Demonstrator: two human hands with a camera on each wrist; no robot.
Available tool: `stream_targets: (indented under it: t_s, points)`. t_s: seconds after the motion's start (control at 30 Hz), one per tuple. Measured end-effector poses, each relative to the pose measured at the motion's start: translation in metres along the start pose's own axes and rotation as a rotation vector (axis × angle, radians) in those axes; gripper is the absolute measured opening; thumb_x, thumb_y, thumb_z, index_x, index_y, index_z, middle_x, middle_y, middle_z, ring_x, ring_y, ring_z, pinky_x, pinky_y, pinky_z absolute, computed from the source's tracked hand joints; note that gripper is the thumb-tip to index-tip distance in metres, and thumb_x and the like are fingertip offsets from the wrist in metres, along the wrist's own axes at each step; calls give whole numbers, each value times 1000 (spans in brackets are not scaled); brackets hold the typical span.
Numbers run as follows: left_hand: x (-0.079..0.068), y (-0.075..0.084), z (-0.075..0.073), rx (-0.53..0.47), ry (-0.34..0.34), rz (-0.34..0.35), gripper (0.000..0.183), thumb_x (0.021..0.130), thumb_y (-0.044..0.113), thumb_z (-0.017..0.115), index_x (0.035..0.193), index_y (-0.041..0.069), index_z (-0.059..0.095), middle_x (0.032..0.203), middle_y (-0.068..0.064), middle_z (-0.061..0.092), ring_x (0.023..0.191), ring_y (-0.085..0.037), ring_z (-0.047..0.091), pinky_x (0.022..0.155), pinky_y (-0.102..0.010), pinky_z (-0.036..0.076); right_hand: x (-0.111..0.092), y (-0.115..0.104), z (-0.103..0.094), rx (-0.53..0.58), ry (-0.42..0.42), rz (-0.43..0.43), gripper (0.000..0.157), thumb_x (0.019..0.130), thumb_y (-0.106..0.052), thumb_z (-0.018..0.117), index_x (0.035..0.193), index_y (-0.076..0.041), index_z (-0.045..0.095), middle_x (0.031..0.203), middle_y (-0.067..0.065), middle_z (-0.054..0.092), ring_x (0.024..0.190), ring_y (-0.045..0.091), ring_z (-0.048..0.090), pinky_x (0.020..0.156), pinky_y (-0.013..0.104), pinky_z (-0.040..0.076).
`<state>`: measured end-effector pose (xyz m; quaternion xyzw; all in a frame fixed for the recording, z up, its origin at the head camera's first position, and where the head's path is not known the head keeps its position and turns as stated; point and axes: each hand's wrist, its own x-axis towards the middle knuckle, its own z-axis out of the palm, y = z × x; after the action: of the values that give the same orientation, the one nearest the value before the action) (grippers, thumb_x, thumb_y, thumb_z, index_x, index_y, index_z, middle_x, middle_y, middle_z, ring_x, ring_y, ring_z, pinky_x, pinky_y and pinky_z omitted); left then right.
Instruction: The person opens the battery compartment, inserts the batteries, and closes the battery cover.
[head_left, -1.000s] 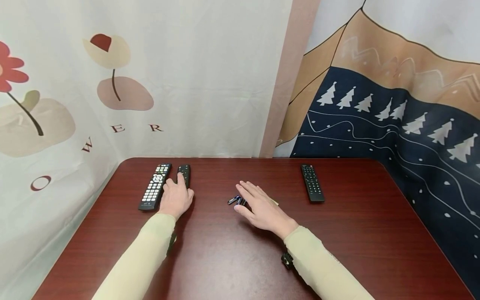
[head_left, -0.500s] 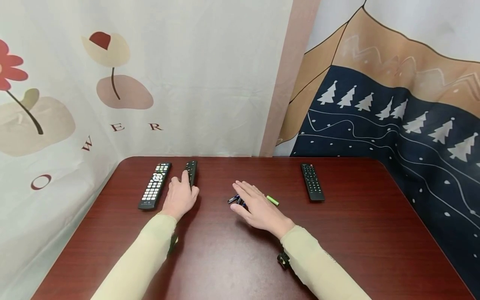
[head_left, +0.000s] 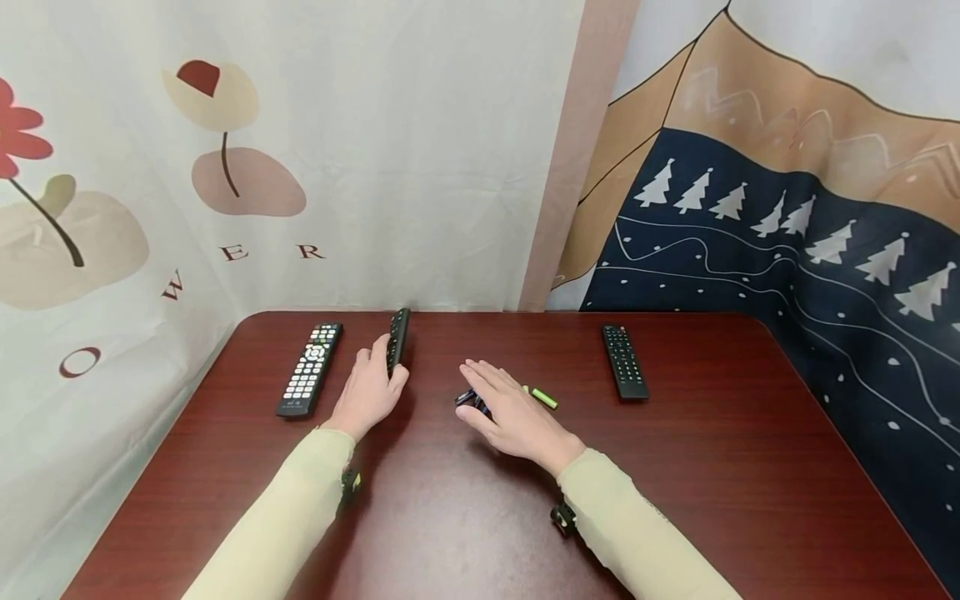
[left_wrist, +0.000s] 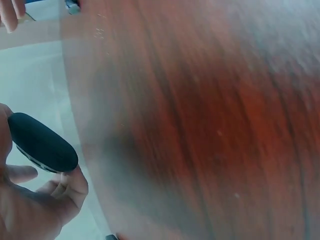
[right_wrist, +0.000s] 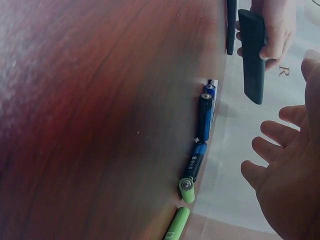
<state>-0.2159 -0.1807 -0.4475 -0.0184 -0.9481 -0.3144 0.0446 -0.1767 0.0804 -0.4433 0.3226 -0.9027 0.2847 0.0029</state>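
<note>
My left hand [head_left: 367, 393] grips a slim black remote control [head_left: 400, 335] between thumb and fingers, tilted and raised off the table. In the left wrist view the remote [left_wrist: 44, 142] shows its smooth end, and the right wrist view shows its plain back [right_wrist: 252, 62]. Over the middle of the table, my right hand [head_left: 517, 417] hovers flat with its fingers straight, holding nothing. Beneath it lie several batteries, partly hidden in the head view: dark blue ones [right_wrist: 204, 117] and green ones [right_wrist: 177, 224]. One green battery [head_left: 544, 398] shows beyond the fingers.
A larger black remote with white buttons [head_left: 310, 371] lies left of my left hand. Another black remote [head_left: 625, 364] rests at the table's right side. Behind the far edge of the dark red table [head_left: 450, 525] hangs a printed curtain [head_left: 420, 167].
My left hand has lifted the slim remote off the table and brought it right, turning it onto its edge. The right hand has drifted slightly left, uncovering a green battery.
</note>
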Motion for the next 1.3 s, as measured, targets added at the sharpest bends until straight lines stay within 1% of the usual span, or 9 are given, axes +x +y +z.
stream_targets:
  t_s: [0.17, 0.3, 0.43, 0.6, 0.8, 0.97, 1.13, 1.2, 1.3]
  points:
    - [0, 7, -2, -64, -22, 6, 63, 98, 21, 44, 158, 6, 31, 127, -29, 51, 103, -40, 55, 93, -56, 48, 0, -3, -1, 0, -4, 3, 65, 108, -41, 51, 161, -7, 34, 167, 9, 33, 155, 26, 28, 126, 45, 22]
    - [1, 12, -3, -136, -34, 21, 61, 99, 20, 45, 156, 1, 33, 131, -29, 53, 112, -40, 53, 99, -56, 45, 1, -5, 0, 12, -2, 1, 64, 108, -41, 51, 161, -8, 35, 167, 8, 34, 155, 25, 28, 126, 45, 22]
    - [2, 15, -2, -195, -57, 43, 59, 101, 18, 44, 155, -2, 33, 133, -29, 56, 116, -40, 56, 99, -54, 46, 1, -7, 0, 22, -3, 9, 64, 108, -42, 51, 162, -11, 34, 168, 5, 33, 156, 23, 27, 127, 43, 22]
    - [2, 19, -2, -274, -99, 48, 57, 104, 17, 43, 157, 0, 31, 135, -29, 58, 114, -38, 62, 95, -51, 50, 3, -8, 2, 31, 7, -3, 64, 108, -41, 52, 161, -10, 34, 167, 6, 33, 155, 24, 28, 126, 44, 23]
    - [-1, 24, -1, -357, -125, 47, 54, 106, 17, 42, 157, 1, 31, 131, -26, 59, 111, -35, 63, 92, -47, 51, 5, -13, 3, 48, 1, -8, 65, 108, -40, 53, 161, -8, 34, 167, 6, 33, 156, 24, 28, 126, 43, 23]
    - [-2, 26, 2, -447, -140, 67, 54, 107, 12, 41, 157, -2, 30, 133, -27, 56, 111, -36, 63, 92, -44, 51, 6, -16, 4, 50, 0, -17, 65, 108, -39, 54, 161, -7, 33, 167, 8, 33, 155, 25, 28, 126, 44, 23]
    - [-4, 30, 6, -558, -156, 82, 54, 107, 9, 41, 158, -3, 27, 137, -28, 53, 122, -37, 59, 100, -44, 48, 6, -19, 5, 57, 5, -15, 66, 107, -39, 54, 161, -8, 33, 167, 9, 32, 155, 26, 28, 125, 45, 25]
    - [-4, 32, 7, -597, -176, 80, 56, 108, 10, 42, 159, -2, 23, 142, -28, 51, 128, -37, 55, 104, -46, 46, 7, -19, 6, 66, 13, -12, 66, 107, -39, 54, 161, -8, 33, 167, 10, 32, 155, 26, 29, 125, 46, 27]
    - [-6, 35, 7, -636, -207, 67, 60, 109, 12, 43, 162, 1, 17, 149, -27, 46, 134, -37, 52, 105, -48, 46, 7, -20, 7, 71, 35, -16, 66, 107, -39, 55, 161, -7, 33, 167, 11, 33, 154, 26, 32, 122, 46, 31]
